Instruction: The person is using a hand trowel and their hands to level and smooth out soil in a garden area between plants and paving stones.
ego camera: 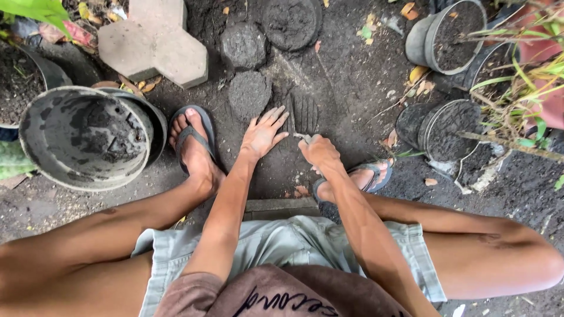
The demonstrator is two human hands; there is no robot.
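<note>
A ridged, dark soil mound (304, 113) is pressed by the left hand (262, 134), fingers spread flat. At its five o'clock, the right hand (319, 150) is curled shut around a thin tool (302, 137).

Outdoor ground of dark, damp soil (352, 76) under soft daylight, strewn with fallen leaves (418, 73), bearing a grey interlocking paving block (154, 41), round moulded soil discs (249, 94), empty and soil-filled grey pots (85, 138), and green foliage (523, 88) at the edges.

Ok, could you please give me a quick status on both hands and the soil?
Left hand open, flat on soil mound. Right hand closed around small pale tool, tip at mound. Round soil cakes just beyond; nothing blocking.
</note>
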